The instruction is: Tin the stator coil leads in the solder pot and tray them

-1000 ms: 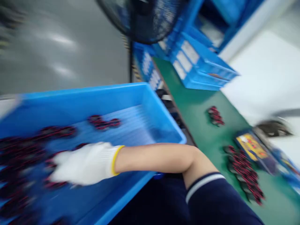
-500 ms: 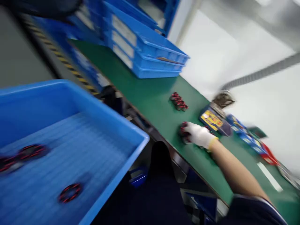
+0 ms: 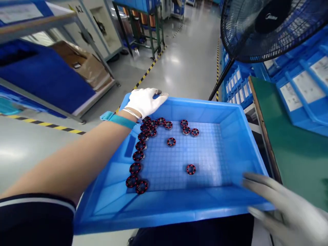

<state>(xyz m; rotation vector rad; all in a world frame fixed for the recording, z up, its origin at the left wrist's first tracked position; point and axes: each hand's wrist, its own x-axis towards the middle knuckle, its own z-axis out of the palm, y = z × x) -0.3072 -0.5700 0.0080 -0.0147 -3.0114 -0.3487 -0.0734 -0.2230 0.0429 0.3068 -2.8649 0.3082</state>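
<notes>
A large blue plastic bin (image 3: 202, 215) lies in front of me, tilted in the view. Several small black ring-shaped parts with red marks (image 3: 191, 169) sit in it, many lined along its left side. My left hand (image 3: 145, 101), in a white glove with a teal wristband, is closed over the far left rim; some fingers are hidden. At the near right corner, my right hand (image 3: 282, 201), gloved and smeared by motion, has its fingers stretched and spread around the rim. No ring shows in it.
A green worktop (image 3: 294, 153) with blue crates (image 3: 302, 85) runs along the right. A black fan (image 3: 269, 30) stands at the far right. To the left is a rack (image 3: 46, 75) with a cardboard box (image 3: 84, 65). Yellow-black tape marks the grey floor (image 3: 176, 68).
The view has swung left from the worktop to the bin. My right hand has left the ring parts on the worktop and is now at the bin's corner. My left hand has come into view.
</notes>
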